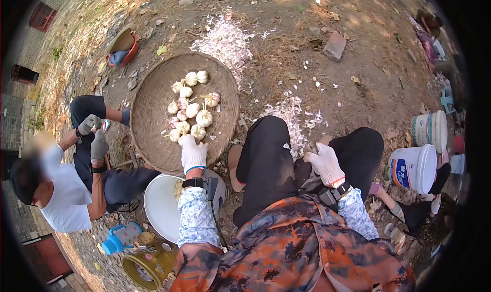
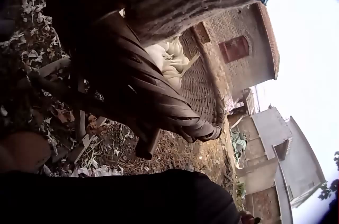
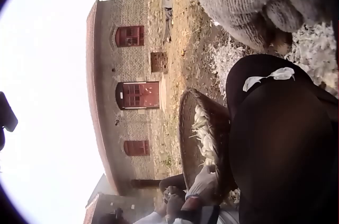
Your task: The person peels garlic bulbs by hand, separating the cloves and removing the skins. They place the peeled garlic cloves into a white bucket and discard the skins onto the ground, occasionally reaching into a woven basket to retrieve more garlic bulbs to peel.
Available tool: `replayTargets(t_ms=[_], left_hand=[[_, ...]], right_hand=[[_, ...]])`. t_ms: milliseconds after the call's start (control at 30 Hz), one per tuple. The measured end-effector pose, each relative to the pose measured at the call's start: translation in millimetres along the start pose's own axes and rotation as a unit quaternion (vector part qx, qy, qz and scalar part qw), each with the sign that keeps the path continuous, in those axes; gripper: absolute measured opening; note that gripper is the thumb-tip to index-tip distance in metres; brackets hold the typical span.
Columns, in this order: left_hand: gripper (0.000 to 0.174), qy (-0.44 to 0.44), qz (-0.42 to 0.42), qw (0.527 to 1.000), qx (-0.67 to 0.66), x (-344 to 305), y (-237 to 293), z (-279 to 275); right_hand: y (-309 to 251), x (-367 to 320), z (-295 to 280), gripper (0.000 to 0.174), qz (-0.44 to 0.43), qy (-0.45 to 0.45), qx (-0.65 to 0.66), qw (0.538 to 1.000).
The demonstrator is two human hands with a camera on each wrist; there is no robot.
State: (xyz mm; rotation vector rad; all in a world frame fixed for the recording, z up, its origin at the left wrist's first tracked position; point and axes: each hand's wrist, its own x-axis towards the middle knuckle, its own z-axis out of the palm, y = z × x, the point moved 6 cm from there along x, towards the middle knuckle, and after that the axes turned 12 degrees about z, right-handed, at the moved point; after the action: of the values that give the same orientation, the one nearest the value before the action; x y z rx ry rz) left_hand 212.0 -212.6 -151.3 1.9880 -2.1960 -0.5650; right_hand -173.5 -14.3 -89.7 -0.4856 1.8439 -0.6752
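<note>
So going left to right, you've got a person in a white top [image 1: 69, 202] sitting there, 2 gray-gloved hands close together. Next is a red bowl [image 1: 131, 55] with a hat, plus a blue-lidded jug [image 1: 124, 235] and a yellow bucket [image 1: 132, 271] down low.

Then the big woven basket [image 1: 151, 105], with the garlic bulbs [image 1: 204, 118] bunched in the middle and towards your side. Your left hand [image 1: 194, 156], white glove on, is over the near rim with its fingertips at the lowest bulbs; can't tell if it's pinching 1. A white bucket [image 1: 161, 202] with some pale cloves [image 1: 178, 190] sits under that forearm.

2 piles of peels [image 1: 225, 42] are on the ground. Your right hand [image 1: 326, 164], gloved too, is between your knees with its fingers bent, but can't tell what's in it, if anything. Far right, 2 lidded buckets [image 1: 412, 169].
</note>
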Motion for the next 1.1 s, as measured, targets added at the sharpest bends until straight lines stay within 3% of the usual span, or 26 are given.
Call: replayTargets(t_ms=[33, 100, 233, 300, 333, 367, 433, 467, 500, 567, 600, 633, 700, 733, 767, 833, 900, 967, 1000, 1033, 1100], left_hand=[[0.041, -0.032, -0.060, 0.998, -0.006, -3, 1, 0], [0.041, -0.031, -0.063, 0.998, 0.006, -1, 1, -1], [0.036, -0.019, 0.022, 0.999, -0.027, -8, -3, -10], [0.035, -0.039, -0.096, 0.966, -0.237, -15, -12, -10], [0.033, -0.038, -0.144, 0.918, -0.369, -23, -7, -12], [0.033, -0.041, -0.144, 0.917, -0.369, -28, 0, -16], [0.034, -0.024, -0.106, 0.741, -0.663, -38, 26, -16], [0.036, -0.060, -0.090, 0.681, -0.724, -42, 42, -15], [0.036, -0.061, -0.089, 0.682, -0.724, -47, 57, -19], [0.037, -0.084, -0.077, 0.572, -0.813, -52, 94, -29], [0.042, -0.091, -0.083, 0.558, -0.821, -47, 92, -26], [0.042, -0.089, -0.081, 0.559, -0.821, -41, 87, -27], [0.043, 0.014, -0.126, 0.568, -0.813, -29, 57, -32], [0.045, 0.075, -0.126, 0.618, -0.772, -27, 38, -34], [0.045, 0.079, -0.124, 0.617, -0.773, -31, 27, -30], [0.040, 0.107, -0.128, 0.759, -0.629, -46, 16, -45], [0.057, 0.135, -0.122, 0.737, -0.650, -59, 10, -38], [0.057, 0.142, -0.103, 0.739, -0.651, -74, 6, -43], [0.049, 0.154, -0.106, 0.748, -0.637, -84, 5, -51], [0.040, 0.165, -0.104, 0.792, -0.578, -94, 12, -68], [0.032, 0.154, -0.128, 0.766, -0.611, -113, 11, -74]], right_hand=[[-2, 0, 0, 0.008, -0.007, 0.002, 0.015, 1.000], [-1, 4, 3, 0.007, -0.014, 0.006, 0.015, 1.000], [-4, 0, 9, 0.010, -0.001, -0.006, 0.019, 1.000], [-10, -2, 9, 0.018, 0.031, -0.013, -0.019, 0.999], [-11, -3, 9, 0.027, 0.065, -0.016, -0.054, 0.996], [-17, -4, 9, 0.027, 0.068, -0.015, -0.054, 0.996], [-39, -11, 19, 0.029, -0.006, -0.036, -0.079, 0.996], [-57, -21, 29, 0.032, -0.049, -0.070, -0.048, 0.995], [-59, -18, 38, 0.032, -0.050, -0.069, -0.047, 0.995], [-78, -21, 58, 0.032, -0.238, -0.087, -0.048, 0.966], [-87, -27, 63, 0.032, -0.242, -0.088, -0.047, 0.965], [-97, -36, 66, 0.033, -0.226, -0.101, -0.077, 0.966], [-102, -41, 69, 0.034, -0.212, -0.115, -0.109, 0.964], [-101, -40, 69, 0.032, -0.207, -0.127, -0.085, 0.966], [-102, -37, 70, 0.031, -0.202, -0.139, -0.062, 0.967], [-106, -24, 74, 0.030, -0.195, -0.137, -0.071, 0.969], [-130, -10, 90, 0.028, -0.224, -0.118, -0.174, 0.952], [-153, 6, 125, 0.025, -0.241, -0.116, -0.213, 0.940], [-164, 16, 149, 0.023, -0.344, -0.086, -0.213, 0.910], [-176, 21, 172, 0.022, -0.443, -0.056, -0.209, 0.870], [-198, 27, 229, 0.019, -0.532, -0.026, -0.266, 0.803]])
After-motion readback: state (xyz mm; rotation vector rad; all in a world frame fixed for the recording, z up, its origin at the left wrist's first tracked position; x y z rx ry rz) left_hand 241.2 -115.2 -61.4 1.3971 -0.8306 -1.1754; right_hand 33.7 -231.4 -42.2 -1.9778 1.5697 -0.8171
